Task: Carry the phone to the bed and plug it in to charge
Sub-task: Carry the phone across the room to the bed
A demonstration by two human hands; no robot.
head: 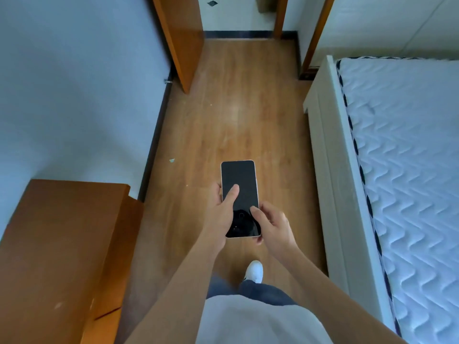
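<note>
A phone [242, 177] with a dark, switched-off screen and a pale rim is held flat in front of me, above the wooden floor. My left hand [219, 214] grips its left edge, thumb lying across the screen. My right hand [272, 225] holds the lower right corner, thumb on the glass. The bed [407, 150], a bare white quilted mattress on a white frame, runs along the right side. No charger or cable is in view.
A brown wooden cabinet [62, 256] stands at the lower left against the wall. An open wooden door [183, 38] and a doorway lie ahead. A floor strip [238, 115] runs between wall and bed. My white shoe [254, 270] shows below the phone.
</note>
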